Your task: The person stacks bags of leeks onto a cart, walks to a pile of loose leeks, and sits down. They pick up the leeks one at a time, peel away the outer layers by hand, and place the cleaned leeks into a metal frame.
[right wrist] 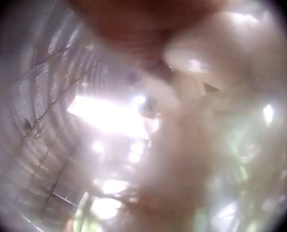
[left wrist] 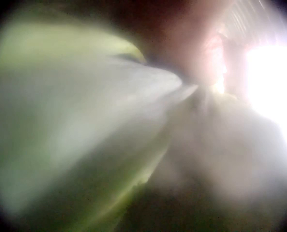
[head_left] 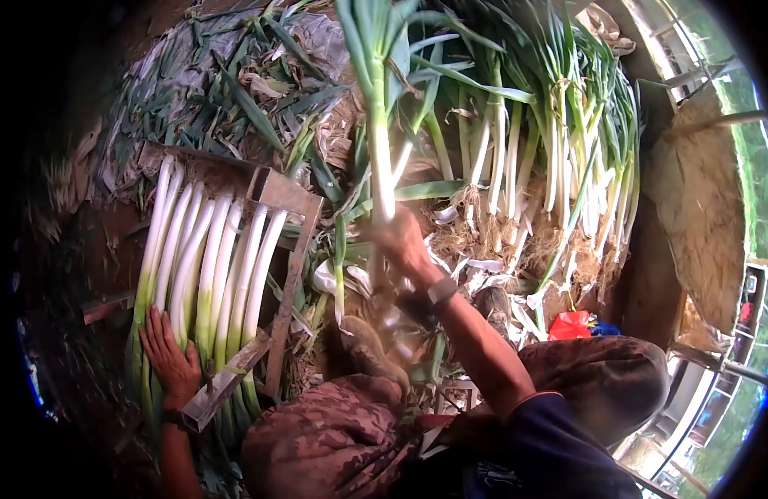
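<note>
My right hand [head_left: 404,241] grips a long green onion [head_left: 380,158] by its white stalk, with the leaves pointing up and away. Its lower end is blurred below the fist. At the left, my left hand [head_left: 169,356] rests with its fingers spread on a row of green onions [head_left: 207,266], near where white turns to green. These lie side by side in a frame [head_left: 291,200], root ends at its far side. The left wrist view shows blurred pale green leaves [left wrist: 75,111] close up; the right wrist view is washed out, with a whitish stalk [right wrist: 201,53] near the hand.
More green onions [head_left: 558,158] lean in a row at the back right, roots down. Cut leaves [head_left: 234,91] are heaped at the back left. Peeled skins [head_left: 350,279] litter the ground around the shoe [head_left: 371,353]. A red bag [head_left: 569,325] lies near the right knee.
</note>
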### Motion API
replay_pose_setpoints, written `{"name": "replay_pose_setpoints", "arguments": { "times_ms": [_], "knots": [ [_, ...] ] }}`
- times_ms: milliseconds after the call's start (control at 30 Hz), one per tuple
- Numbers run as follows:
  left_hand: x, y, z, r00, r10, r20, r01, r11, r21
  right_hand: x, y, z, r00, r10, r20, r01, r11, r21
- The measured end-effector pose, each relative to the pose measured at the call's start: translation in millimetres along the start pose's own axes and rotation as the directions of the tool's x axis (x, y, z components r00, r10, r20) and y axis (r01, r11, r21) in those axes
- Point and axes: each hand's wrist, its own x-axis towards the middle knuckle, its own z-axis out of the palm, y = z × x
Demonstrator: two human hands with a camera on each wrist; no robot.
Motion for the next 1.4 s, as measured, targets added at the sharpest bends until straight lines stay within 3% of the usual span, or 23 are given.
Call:
{"name": "replay_pose_setpoints", "arguments": {
  "times_ms": [100, 167, 233, 267, 300, 333, 433, 500, 567, 600, 733, 767, 833, 967, 1033, 1100, 1133, 1233, 1267, 1300, 1333, 1367, 1400],
  "knots": [
    [1, 0, 3, 1.000, -0.015, -0.004, 0.015, 1.000, -0.027, 6, -4, -17, 1.000, -0.023, 0.002, 0.023, 0.998, 0.059],
    [1, 1, 1, 1.000, -0.013, -0.010, 0.013, 1.000, -0.027, 3, -14, -24, 0.981, 0.094, 0.170, -0.100, 0.995, 0.028],
    [0, 1, 1, 1.000, -0.014, -0.006, 0.014, 1.000, -0.021, 6, -10, -32, 0.965, 0.158, 0.211, -0.175, 0.982, 0.065],
    [0, 0, 2, 1.000, -0.002, -0.017, 0.001, 1.000, -0.023, 9, -7, -37, 0.959, -0.070, 0.274, 0.088, 0.995, -0.054],
    [0, -1, 2, 1.000, 0.009, -0.027, -0.010, 1.000, -0.024, 12, -5, -40, 0.890, -0.276, 0.363, 0.349, 0.924, -0.154],
    [0, -1, 3, 0.999, 0.009, -0.031, -0.009, 1.000, -0.027, 18, -3, -38, 0.964, 0.208, 0.164, -0.205, 0.978, -0.039],
    [0, -1, 2, 0.999, 0.016, -0.041, -0.017, 1.000, -0.020, 37, 9, -60, 0.974, 0.223, 0.042, -0.215, 0.965, -0.153],
    [1, 0, 1, 0.999, 0.022, -0.050, -0.023, 1.000, -0.022, 50, 1, -81, 0.981, 0.102, -0.168, -0.165, 0.893, -0.419],
    [1, 1, 0, 0.999, 0.011, -0.037, -0.012, 1.000, -0.024, 66, -12, -112, 0.967, 0.082, -0.239, -0.197, 0.839, -0.507],
    [1, 1, -1, 1.000, 0.003, -0.020, -0.003, 1.000, -0.025, 73, -13, -128, 0.960, -0.006, -0.279, -0.166, 0.790, -0.590],
    [5, 5, -7, 1.000, -0.015, 0.014, 0.015, 0.999, -0.031, 89, 15, -180, 0.882, -0.306, -0.359, -0.099, 0.624, -0.775],
    [5, 6, -9, 1.000, -0.019, 0.025, 0.020, 0.999, -0.026, 91, 19, -188, 0.923, -0.148, -0.354, -0.172, 0.665, -0.726],
    [4, 5, -9, 0.999, -0.023, 0.040, 0.023, 1.000, -0.019, 118, 76, -197, 0.895, -0.334, -0.294, -0.038, 0.602, -0.798],
    [3, 2, -4, 1.000, 0.015, 0.003, -0.015, 0.999, -0.034, 95, 52, -174, 0.827, -0.245, -0.506, -0.126, 0.796, -0.592],
    [3, 1, -3, 1.000, 0.013, -0.009, -0.014, 0.999, -0.030, 93, 38, -178, 0.847, -0.165, -0.505, -0.212, 0.767, -0.606],
    [1, 2, -1, 1.000, -0.013, 0.024, 0.013, 1.000, -0.011, 99, 27, -186, 0.912, 0.124, -0.392, -0.327, 0.796, -0.509],
    [0, 1, -1, 1.000, -0.016, 0.024, 0.016, 1.000, -0.011, 97, 26, -186, 0.913, 0.123, -0.390, -0.325, 0.796, -0.511],
    [-1, -1, 2, 1.000, -0.013, -0.001, 0.013, 1.000, 0.001, 81, 10, -192, 0.996, 0.068, 0.055, -0.040, 0.914, -0.404],
    [-2, -3, 6, 1.000, -0.008, -0.012, 0.008, 1.000, 0.017, 70, 51, -186, 0.904, -0.410, 0.118, 0.397, 0.708, -0.583],
    [-4, -6, 11, 1.000, -0.001, -0.025, 0.002, 0.999, 0.037, 40, -2, -164, 0.973, 0.226, 0.047, -0.218, 0.966, -0.137],
    [-6, -9, 18, 0.999, -0.017, -0.032, 0.018, 0.998, 0.053, 29, 18, -146, 0.923, 0.384, 0.014, -0.381, 0.911, 0.157],
    [-6, -8, 18, 0.999, -0.034, -0.042, 0.037, 0.997, 0.064, 47, 104, -139, 0.997, 0.071, 0.036, -0.071, 0.997, 0.006],
    [-6, -9, 20, 0.998, -0.042, -0.048, 0.044, 0.998, 0.048, -45, -15, -107, 0.905, 0.422, -0.056, -0.425, 0.902, -0.077]
  ]
}}
